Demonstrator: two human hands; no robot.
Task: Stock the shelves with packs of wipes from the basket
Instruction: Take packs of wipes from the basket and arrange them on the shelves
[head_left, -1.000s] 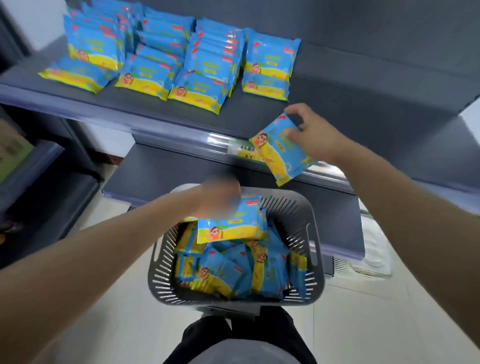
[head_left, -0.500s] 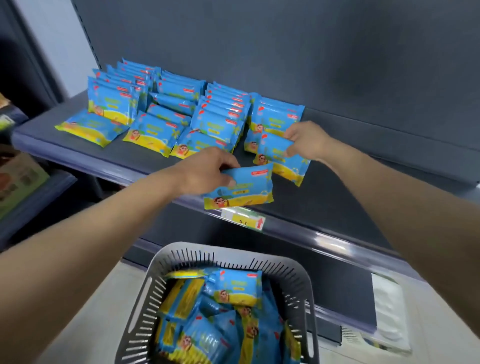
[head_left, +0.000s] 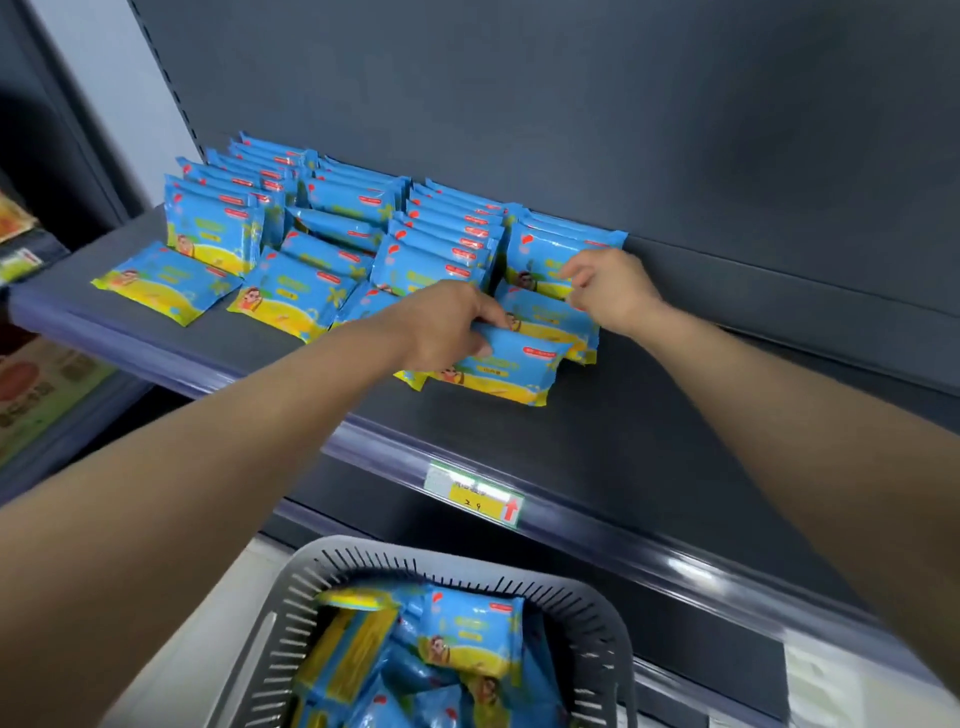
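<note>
The left hand (head_left: 441, 327) grips a blue-and-yellow wipes pack (head_left: 504, 371) by its left end, the pack lying flat on the dark shelf (head_left: 649, 415) in front of the rightmost row. The right hand (head_left: 615, 293) has its fingers curled at the top edge of the leaning pack (head_left: 540, 260) just behind; I cannot tell whether it pinches it. Rows of packs (head_left: 436, 244) stand to the left along the shelf, and the grey basket (head_left: 602, 623) below holds loose packs (head_left: 467, 639).
</note>
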